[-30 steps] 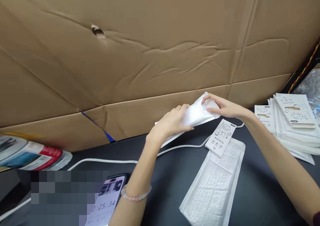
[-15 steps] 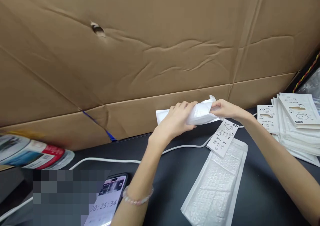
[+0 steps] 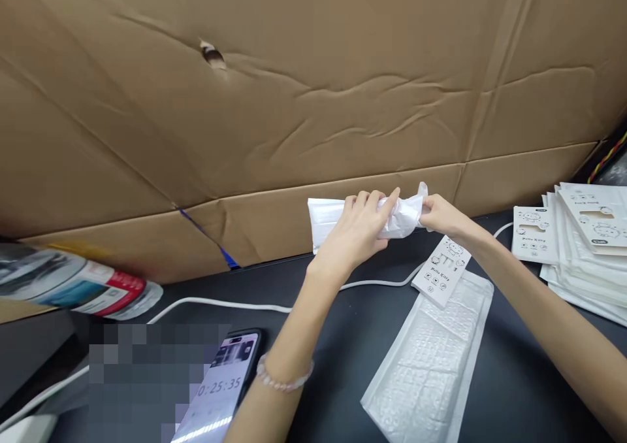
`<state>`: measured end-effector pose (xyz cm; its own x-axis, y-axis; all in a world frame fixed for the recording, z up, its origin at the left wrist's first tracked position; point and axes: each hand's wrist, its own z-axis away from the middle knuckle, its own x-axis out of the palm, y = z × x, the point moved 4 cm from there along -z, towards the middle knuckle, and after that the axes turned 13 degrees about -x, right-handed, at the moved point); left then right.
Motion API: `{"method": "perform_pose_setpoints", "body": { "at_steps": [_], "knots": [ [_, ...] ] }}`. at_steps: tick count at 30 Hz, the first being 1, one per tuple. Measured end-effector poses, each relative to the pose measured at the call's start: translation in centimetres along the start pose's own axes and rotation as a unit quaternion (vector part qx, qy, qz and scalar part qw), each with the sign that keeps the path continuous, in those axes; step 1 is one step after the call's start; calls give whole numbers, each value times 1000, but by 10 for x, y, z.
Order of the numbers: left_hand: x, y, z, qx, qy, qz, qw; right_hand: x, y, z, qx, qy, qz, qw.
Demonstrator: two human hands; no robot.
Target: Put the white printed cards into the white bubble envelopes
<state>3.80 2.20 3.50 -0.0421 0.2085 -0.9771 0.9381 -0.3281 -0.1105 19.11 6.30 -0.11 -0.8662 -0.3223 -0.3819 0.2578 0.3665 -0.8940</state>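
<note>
Bunching up at its right end, the white padded mailer point(image 3: 326, 217), flatter a second ago, now rounds into a tube, so the work has shifted from its face to that end. The left hand point(image 3: 360, 227) clasps its middle; the right hand point(image 3: 443, 215) grips the end, fingertips perhaps tucked inside. Crumpled and pale, it is held above the counter point(image 3: 337, 338).

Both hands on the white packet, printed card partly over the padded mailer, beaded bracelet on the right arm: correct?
Not quite: the head view shows the beaded bracelet on the left arm. The rest is correct: left hand and right hand are on the white packet, with the printed card partly over the padded mailer.
</note>
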Motion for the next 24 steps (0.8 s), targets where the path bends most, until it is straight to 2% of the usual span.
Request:
{"method": "perform_pose_setpoints", "body": {
  "at_steps": [4, 7, 12, 15, 20, 22, 24],
  "knots": [
    [-1, -5, -1, -11, 22, 59, 998, -12, -5, 1, 4, 34, -27, 999],
    [1, -9, -1, -37, 0, 80, 996, -27, -9, 5, 31, 49, 9, 998],
    [0, -13, 0, -41, -20, 120, 992, -45, -14, 12, 83, -1, 13, 996],
    [2, -18, 1, -44, -45, 146, 987, -55, -16, 16, 100, 12, 27, 995],
    [5, -42, 3, -80, -90, 152, 981, -80, -23, 21, 69, 104, -4, 992],
    [10, -52, 5, -105, -143, 151, 972, -93, -24, 24, 55, 165, -29, 984],
    [18, -61, 7, -144, -220, 122, 957, -107, -25, 28, 50, 235, -35, 970]
  ]
}}
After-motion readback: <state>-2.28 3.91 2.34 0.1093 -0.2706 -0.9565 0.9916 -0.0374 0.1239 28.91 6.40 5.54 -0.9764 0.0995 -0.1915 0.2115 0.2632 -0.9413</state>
